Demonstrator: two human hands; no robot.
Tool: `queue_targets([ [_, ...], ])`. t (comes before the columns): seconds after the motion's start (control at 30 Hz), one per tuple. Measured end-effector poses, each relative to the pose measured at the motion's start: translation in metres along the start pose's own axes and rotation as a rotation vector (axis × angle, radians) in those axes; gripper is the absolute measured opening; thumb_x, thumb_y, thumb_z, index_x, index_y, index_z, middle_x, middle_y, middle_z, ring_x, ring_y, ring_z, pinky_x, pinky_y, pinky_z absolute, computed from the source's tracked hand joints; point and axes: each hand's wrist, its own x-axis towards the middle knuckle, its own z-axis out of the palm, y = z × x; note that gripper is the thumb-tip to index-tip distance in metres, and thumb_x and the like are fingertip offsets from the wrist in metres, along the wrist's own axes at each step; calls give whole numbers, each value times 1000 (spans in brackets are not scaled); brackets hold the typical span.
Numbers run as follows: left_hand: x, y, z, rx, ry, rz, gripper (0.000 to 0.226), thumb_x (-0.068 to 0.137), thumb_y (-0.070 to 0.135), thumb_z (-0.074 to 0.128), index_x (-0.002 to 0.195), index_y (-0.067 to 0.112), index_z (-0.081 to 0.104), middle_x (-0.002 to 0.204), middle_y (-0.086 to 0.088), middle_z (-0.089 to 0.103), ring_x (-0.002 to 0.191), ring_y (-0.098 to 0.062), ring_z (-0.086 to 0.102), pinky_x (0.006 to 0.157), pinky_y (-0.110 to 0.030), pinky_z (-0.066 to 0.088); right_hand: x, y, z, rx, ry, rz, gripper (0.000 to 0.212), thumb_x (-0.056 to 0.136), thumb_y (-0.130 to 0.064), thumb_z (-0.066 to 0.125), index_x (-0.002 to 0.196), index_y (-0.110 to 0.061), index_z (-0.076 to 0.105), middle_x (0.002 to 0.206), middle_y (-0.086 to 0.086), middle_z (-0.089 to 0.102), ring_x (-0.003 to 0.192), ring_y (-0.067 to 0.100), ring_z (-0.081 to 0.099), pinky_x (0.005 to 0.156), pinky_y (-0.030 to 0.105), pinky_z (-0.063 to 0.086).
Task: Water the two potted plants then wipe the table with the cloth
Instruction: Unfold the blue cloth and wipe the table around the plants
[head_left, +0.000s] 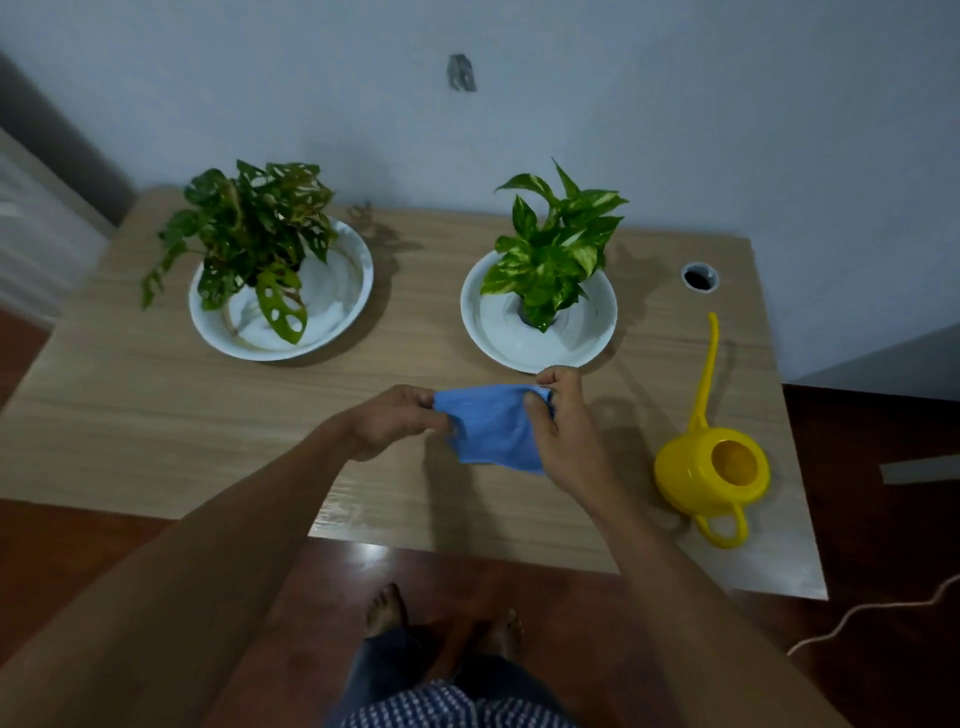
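While both hands hold it up just above the wooden table (156, 415), the blue cloth (491, 426) hangs stretched between them, in front of the right-hand white dish (498, 338). The left hand (400, 421) pinches the cloth's left edge between thumb and fingers, and the right hand (563, 426) grips its right side, thumb pressed on the front and fingers curled over the top corner. Behind the cloth, the right dish holds a pothos (556, 249) with green-and-yellow leaves; to the left of the cloth and farther back, a second white dish (332, 312) holds a plant with holed dark green leaves (249, 239). To the right of the cloth, well apart from it, a yellow watering can (711, 467) stands upright on the table, its long thin spout pointing away toward the wall. Beyond the spout's tip, a round cable hole (700, 277) is cut into the tabletop.
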Motion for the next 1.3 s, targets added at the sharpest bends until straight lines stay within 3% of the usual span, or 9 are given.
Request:
queue_targets([
  [0.13, -20, -8, -41, -172, 28, -35, 48, 82, 20, 81, 126, 6, 67, 113, -7, 74, 108, -22, 67, 107, -42, 48, 20, -16, 41, 17, -33, 89, 10, 105, -27, 51, 108, -17, 52, 89, -9, 57, 83, 7, 57, 75, 28, 41],
  [0.2, -27, -12, -57, -177, 75, -18, 43, 94, 18, 73, 133, 6, 61, 115, -5, 74, 105, -21, 70, 99, -39, 54, 27, -26, 64, 19, -56, 112, 16, 107, -28, 49, 117, -17, 51, 101, -3, 59, 93, 13, 57, 83, 29, 40],
  [0.4, -22, -34, -95, -92, 199, 13, 30, 104, 36, 58, 127, 18, 56, 113, -6, 74, 95, -21, 73, 66, -34, 60, 54, -36, 126, 4, -51, 196, 11, 109, -26, 45, 118, -19, 47, 104, 4, 58, 90, 17, 56, 80, 28, 37],
  [0.53, 7, -47, -109, -47, 283, 74, 24, 104, 36, 56, 123, 22, 60, 112, -11, 75, 102, -31, 73, 84, -43, 60, 73, -29, 152, -35, 98, 250, 21, 107, -23, 48, 120, -7, 54, 97, 7, 60, 87, 22, 59, 70, 26, 35],
  [0.67, 19, -65, -115, 231, 547, 187, 19, 103, 36, 57, 113, 23, 66, 91, -3, 69, 85, -21, 66, 69, -30, 46, 76, -14, 177, -139, 303, 273, 32, 100, -25, 60, 126, -13, 48, 110, 18, 66, 102, 32, 63, 87, 38, 48],
  [0.77, 4, -96, -122, 543, 688, 328, 16, 100, 36, 56, 95, 24, 64, 93, 0, 65, 89, -24, 60, 74, -38, 51, 64, -7, 199, -644, 377, 48, 37, 95, -23, 59, 129, -9, 59, 120, 13, 67, 112, 33, 61, 97, 44, 47],
  [0.87, -9, -130, -130, 780, 689, 469, 27, 95, 32, 58, 115, 16, 68, 121, -6, 67, 112, -29, 59, 92, -44, 49, 63, 0, 232, -708, 148, -167, 42, 97, -23, 56, 135, -6, 61, 138, 13, 63, 128, 33, 59, 107, 50, 47],
  [1.03, 0, -163, -140, 947, 569, 446, 65, 103, 42, 45, 159, 12, 35, 168, -9, 31, 159, -24, 21, 127, -47, 21, 63, 17, 263, -929, -122, -71, 73, 106, -57, 23, 165, -15, 15, 173, 4, 9, 161, 25, 3, 128, 53, 5],
  [1.3, 6, -166, -138, 1030, 583, 412, 68, 104, 45, 40, 162, 11, 28, 171, -8, 23, 161, -22, 12, 129, -47, 15, 163, 6, 259, -944, 44, 148, 75, 104, -61, 13, 166, -19, 7, 174, 8, 5, 160, 28, 2, 126, 58, 3],
])
